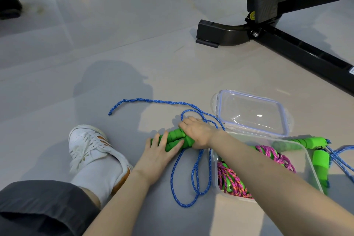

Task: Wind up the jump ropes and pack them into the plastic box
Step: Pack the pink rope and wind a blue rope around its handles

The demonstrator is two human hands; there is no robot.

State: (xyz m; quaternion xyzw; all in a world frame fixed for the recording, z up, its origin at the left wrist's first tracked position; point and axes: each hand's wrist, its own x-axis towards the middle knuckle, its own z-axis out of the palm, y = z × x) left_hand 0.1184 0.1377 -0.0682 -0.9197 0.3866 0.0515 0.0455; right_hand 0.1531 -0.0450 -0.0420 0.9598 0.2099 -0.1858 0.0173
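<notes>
Two green foam handles (pixel 175 138) of a blue jump rope (pixel 193 176) lie side by side on the floor. My right hand (pixel 197 133) grips their right end. My left hand (pixel 160 152) holds their left end, thumb along the near side. The blue rope loops loosely around them and trails off to the far left. A clear plastic box (pixel 310 166) stands at the right with a pink jump rope (pixel 232 178) inside. A second blue rope with green handles (pixel 319 157) lies across the box's far right side.
The box's clear lid (pixel 251 113) lies on the floor just beyond the box. A black gym machine base (pixel 226 34) stands at the far right. My white shoe (pixel 92 145) and dark trouser leg are at the near left.
</notes>
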